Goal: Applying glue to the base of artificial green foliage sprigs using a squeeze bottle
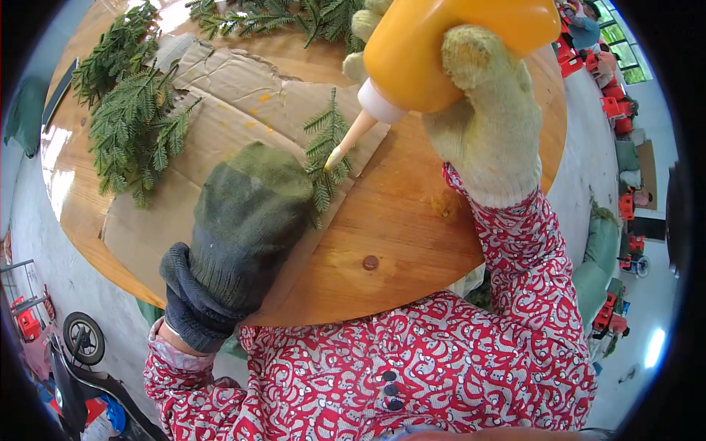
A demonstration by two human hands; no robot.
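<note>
My right hand (485, 117), in a pale knit glove, is wrapped round an orange squeeze bottle (419, 62) tilted downward. Its white collar leads to a long tan nozzle (353, 140), whose tip meets the needles of a small artificial fir sprig (321, 128). My left hand (254, 191) wears a dark glove with a greenish, worn finger end. Its curled fingers are closed at the sprig's left side, over the cardboard; the exact hold is hidden beneath the glove. A flattened piece of cardboard (228, 95) with yellow-orange spots lies under the sprig.
Larger green fir branches (136, 140) lie on the left of the round wooden table (397, 242), and more branches (279, 18) lie along its far side. A motorbike (84, 375) stands at lower left. Red stools (614, 106) and other people are at the far right.
</note>
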